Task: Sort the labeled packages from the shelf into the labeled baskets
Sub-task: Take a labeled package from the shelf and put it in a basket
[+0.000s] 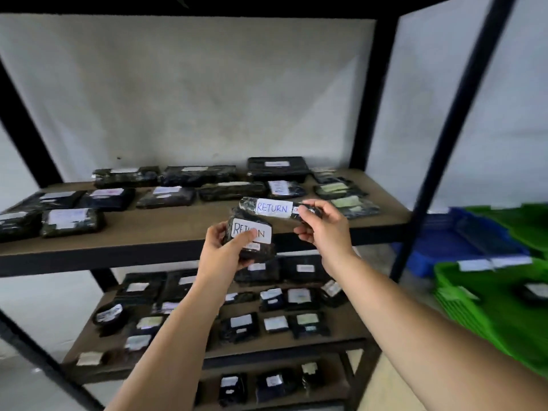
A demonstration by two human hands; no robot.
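Note:
My left hand (221, 250) grips a small black package (252, 235) whose white label reads RETURN, held in front of the upper shelf's edge. My right hand (323, 225) grips a long black package (271, 207), also labelled RETURN, just above and to the right of the first. Several more black labelled packages (166, 197) lie on the brown upper shelf (166, 229) behind my hands. To the right stand a green basket (510, 310) and a blue basket (462, 241), each with white labels on the rim.
Lower shelves (341, 327) carry several more black packages. Black uprights of the rack (444, 137) stand between the shelf and the baskets. Another green basket (522, 221) sits at the far right. A white wall is behind the rack.

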